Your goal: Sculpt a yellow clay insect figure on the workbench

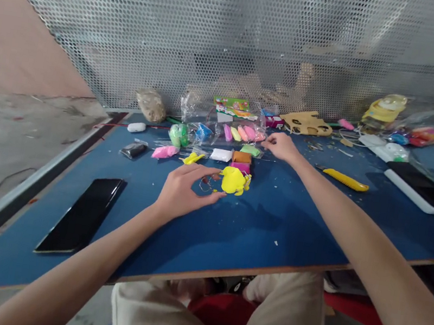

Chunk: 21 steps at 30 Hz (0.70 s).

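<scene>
Between the thumb and fingers of my left hand (190, 188) is a yellow clay figure (233, 180), held above the blue table. My right hand (281, 146) reaches to the back, its fingertips pinched together at the right end of a clear bag of pastel clay pieces (242, 133); what lies between them is too small to make out. Just behind the yellow figure lie a magenta packet (240, 167), an orange-brown packet (241, 157) and a white packet (221, 155). A light green piece (250, 149) sits near my right fingertips.
A black phone (83, 215) lies at the left of the table (205, 237). On the right are a yellow cutter (345, 179) and a white device with a dark screen (423, 187). A perforated metal panel (222, 26) stands along the back.
</scene>
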Each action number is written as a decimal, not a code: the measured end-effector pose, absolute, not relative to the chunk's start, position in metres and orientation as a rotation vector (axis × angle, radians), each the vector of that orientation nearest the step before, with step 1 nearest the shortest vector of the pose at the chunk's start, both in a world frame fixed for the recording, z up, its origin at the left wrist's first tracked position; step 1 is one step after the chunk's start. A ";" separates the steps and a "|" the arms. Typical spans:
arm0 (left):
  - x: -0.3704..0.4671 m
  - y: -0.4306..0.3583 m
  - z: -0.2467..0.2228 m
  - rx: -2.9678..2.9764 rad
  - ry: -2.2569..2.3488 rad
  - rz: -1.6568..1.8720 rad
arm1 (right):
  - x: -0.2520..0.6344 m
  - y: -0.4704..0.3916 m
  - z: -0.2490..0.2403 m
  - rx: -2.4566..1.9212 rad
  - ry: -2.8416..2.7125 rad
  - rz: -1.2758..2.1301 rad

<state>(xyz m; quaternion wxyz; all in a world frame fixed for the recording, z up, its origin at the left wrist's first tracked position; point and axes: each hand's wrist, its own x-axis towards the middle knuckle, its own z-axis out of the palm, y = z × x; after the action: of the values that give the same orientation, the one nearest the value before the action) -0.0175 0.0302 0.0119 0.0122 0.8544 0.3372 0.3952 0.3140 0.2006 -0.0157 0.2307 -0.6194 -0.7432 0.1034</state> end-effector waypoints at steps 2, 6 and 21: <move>-0.016 0.030 0.012 2.670 1.042 1.211 | 0.326 0.196 -0.014 -1.695 -2.020 0.300; -0.013 0.029 0.012 2.672 1.040 1.187 | 0.322 0.194 -0.015 -1.665 -2.077 0.334; -0.016 0.026 0.014 2.655 1.031 1.184 | 0.339 0.183 0.002 -1.726 -2.020 0.510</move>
<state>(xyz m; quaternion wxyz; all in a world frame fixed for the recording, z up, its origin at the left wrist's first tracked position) -0.0159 0.0264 0.0139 0.0284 0.8604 0.3341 0.3837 0.3394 0.1829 0.0017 0.2166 -0.6228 -0.7289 0.1841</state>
